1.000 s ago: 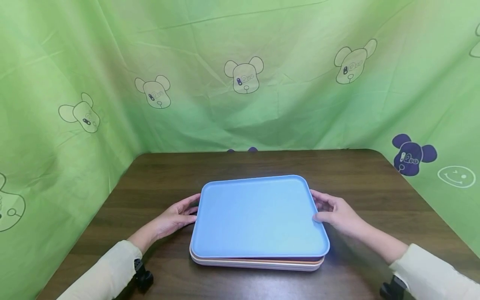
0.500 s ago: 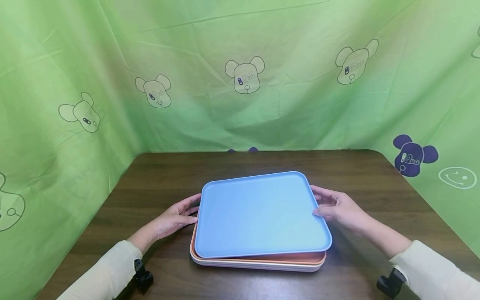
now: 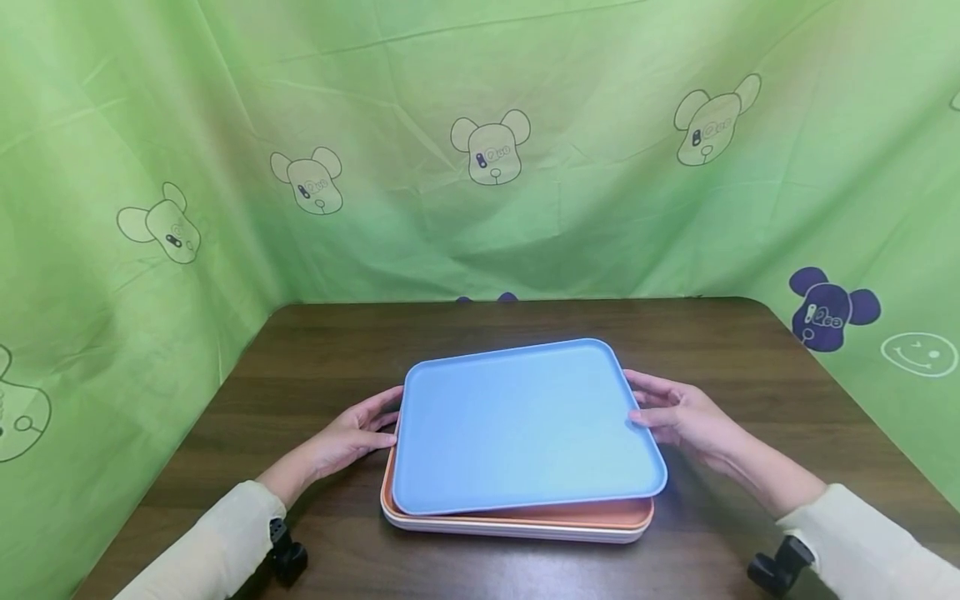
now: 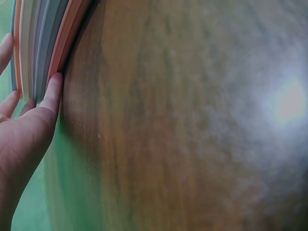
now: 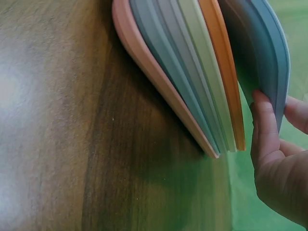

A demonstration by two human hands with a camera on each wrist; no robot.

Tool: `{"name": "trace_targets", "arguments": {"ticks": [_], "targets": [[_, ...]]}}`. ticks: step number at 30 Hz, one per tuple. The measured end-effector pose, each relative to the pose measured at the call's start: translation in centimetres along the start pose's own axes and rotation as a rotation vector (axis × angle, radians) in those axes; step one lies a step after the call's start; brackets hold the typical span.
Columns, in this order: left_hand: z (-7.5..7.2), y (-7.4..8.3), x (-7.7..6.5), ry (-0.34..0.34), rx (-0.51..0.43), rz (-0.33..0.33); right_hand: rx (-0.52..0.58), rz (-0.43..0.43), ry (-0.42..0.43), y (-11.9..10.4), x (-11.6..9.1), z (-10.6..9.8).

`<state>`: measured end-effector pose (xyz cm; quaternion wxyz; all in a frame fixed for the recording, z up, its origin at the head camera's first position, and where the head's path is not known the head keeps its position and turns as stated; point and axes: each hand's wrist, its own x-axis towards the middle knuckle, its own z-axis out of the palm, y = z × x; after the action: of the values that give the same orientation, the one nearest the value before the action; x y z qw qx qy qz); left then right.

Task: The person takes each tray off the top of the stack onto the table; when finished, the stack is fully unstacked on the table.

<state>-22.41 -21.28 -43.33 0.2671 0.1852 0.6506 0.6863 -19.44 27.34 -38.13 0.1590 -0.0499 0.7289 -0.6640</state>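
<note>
The rim of the blue tray point(image 3: 525, 429) is pinched at three o'clock by the right hand point(image 3: 686, 418), thumb laid on top and fingers tucked beneath, the forearm angled in from four o'clock. At nine o'clock, the side of the tray stack point(image 3: 517, 529) is touched by the fingertips of the left hand point(image 3: 341, 439); its fingers are held extended and apart, the forearm angled in from eight o'clock. Both forearms are covered by pale sleeves point(image 3: 206, 550). The blue tray is smooth, shaped as a rectangle with rounded corners and a low lip; it is tilted, its three o'clock side raised clear of the orange tray point(image 3: 581, 514) below. Under that, pale green, grey, blue-grey and salmon edges are layered. The stack is set on a dark, wood-grained table point(image 3: 337, 550), backed at twelve o'clock by a creased green curtain point(image 3: 390, 75) printed with animal heads.
</note>
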Motion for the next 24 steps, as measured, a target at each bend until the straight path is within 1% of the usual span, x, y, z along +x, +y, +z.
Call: {"name": "trace_targets", "arguments": {"ticks": [6, 15, 21, 24], "targets": [[0.0, 0.0, 0.0, 0.001, 0.007, -0.002, 0.106, -0.023, -0.013, 0.3, 0.2, -0.2], [0.2, 0.1, 0.0, 0.012, 0.01, -0.007, 0.177, -0.041, -0.004, 0.4, 0.6, -0.7], [0.2, 0.1, 0.1, 0.019, 0.007, -0.009, 0.317, -0.074, -0.002, -0.3, 1.7, -1.4], [0.2, 0.1, 0.1, 0.022, 0.006, -0.005, 0.349, -0.08, 0.023, -0.8, 2.6, -1.8]]}}
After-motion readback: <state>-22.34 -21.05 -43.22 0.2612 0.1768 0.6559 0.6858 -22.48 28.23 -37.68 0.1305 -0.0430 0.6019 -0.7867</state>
